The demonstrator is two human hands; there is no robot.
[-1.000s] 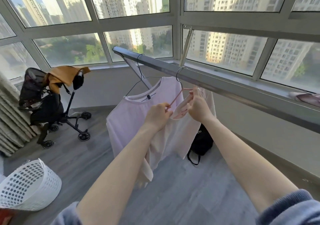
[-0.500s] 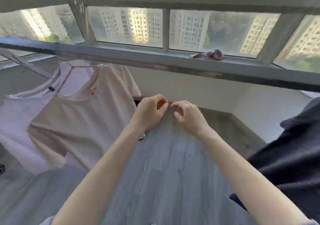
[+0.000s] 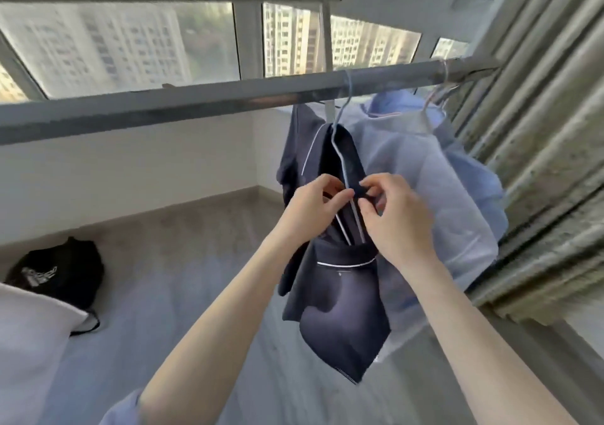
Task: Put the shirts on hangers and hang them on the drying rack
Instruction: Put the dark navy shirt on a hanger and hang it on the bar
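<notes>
I have both hands up at the navy shirt [image 3: 330,294], which already hangs from the rack bar [image 3: 196,104] on a pale wire hanger [image 3: 341,150]. My left hand [image 3: 309,209] is closed in a pinch on the dark fabric at the shirt's front opening, just below the bar, and my right hand [image 3: 397,219] is pinched on the opposite edge, thumb and forefinger curled tight around a fold of the same cloth. The two hands nearly touch, with the hanger's wire running down between them. I judge I am holding the edges together like this to fasten or straighten the placket, so the shirt sits square on the hanger and does not slide off one shoulder.

The hanger's hook is over the bar, so the shirt's weight is on the bar and my hands only need to steer the cloth. Directly behind the navy shirt, further along the bar toward the curtain [image 3: 539,130], hang two pale blue shirts [image 3: 425,179], each on its own hanger, crowded close together. Below the bar, on the floor by the wall, lies a black bag [image 3: 58,271]. A white garment [image 3: 29,326] shows below the bar at the near left edge; I cannot tell how it is hung.
</notes>
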